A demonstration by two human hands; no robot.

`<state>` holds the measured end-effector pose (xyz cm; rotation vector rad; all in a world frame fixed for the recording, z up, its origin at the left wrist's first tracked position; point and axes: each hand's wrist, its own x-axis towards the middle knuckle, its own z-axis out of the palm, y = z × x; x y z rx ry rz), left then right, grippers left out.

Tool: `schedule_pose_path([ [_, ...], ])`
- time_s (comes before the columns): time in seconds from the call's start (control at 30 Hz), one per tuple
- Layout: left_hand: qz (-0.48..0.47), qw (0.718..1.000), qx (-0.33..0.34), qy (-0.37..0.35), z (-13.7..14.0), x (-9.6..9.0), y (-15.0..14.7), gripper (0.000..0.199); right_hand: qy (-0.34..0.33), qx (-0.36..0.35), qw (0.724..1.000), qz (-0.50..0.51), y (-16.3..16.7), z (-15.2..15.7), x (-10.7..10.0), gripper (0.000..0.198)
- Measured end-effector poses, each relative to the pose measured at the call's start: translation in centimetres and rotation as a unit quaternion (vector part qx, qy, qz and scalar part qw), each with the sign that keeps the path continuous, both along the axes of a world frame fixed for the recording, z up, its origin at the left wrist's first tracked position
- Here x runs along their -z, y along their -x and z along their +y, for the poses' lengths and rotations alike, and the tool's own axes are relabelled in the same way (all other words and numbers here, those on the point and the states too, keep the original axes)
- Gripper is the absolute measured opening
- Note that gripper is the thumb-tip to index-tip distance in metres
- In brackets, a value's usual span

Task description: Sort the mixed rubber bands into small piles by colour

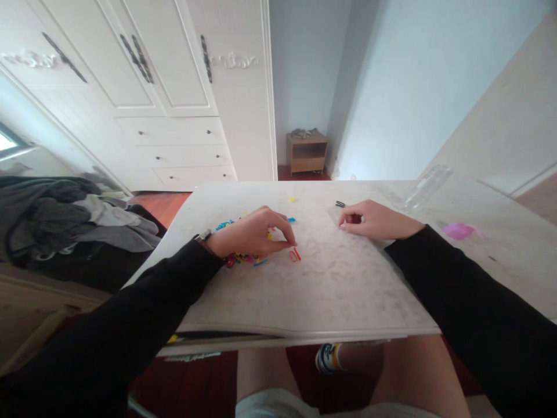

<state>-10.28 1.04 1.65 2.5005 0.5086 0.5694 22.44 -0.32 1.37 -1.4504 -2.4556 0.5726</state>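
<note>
My left hand (265,232), wearing a wristwatch (203,237), is closed in a pinch at the top end of a small red looped piece (296,254). Under and behind this hand spreads a pile of small coloured pieces (246,258) in blue, yellow, red and pink, partly hidden by it. My right hand (363,219) rests lower on the table's right half, its thumb and forefinger pressed together; whatever they hold is too small to make out. Just beyond its fingers lies a small black looped piece (340,204). A small yellow piece (292,199) lies farther back.
Both hands are over a pale table (331,290). At its right stand a clear plastic container (429,186), tilted, and a purple object (459,230). Dark and grey clothes (87,215) are heaped at the left. A white wardrobe (174,139) and a small wooden cabinet (307,154) are beyond.
</note>
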Motion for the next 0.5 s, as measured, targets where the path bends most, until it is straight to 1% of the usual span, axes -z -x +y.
schedule_pose_path([
  [0.23, -0.035, 0.994, -0.081, -0.059, 1.8, -0.7, 1.9, 0.016, 0.000, 0.003, 1.000, 0.009, 0.0, 0.0, 0.0, 0.018],
  [0.37, -0.024, 0.992, -0.090, -0.084, 2.8, -0.6, 2.7, 0.018, -0.003, 0.001, 1.000, 0.008, 0.1, -0.1, 0.0, 0.018],
  [0.5, 0.018, 0.994, -0.080, -0.072, 3.7, -0.3, 3.3, 0.018, -0.007, -0.004, 1.000, 0.006, 0.3, -0.1, -0.1, 0.018],
])
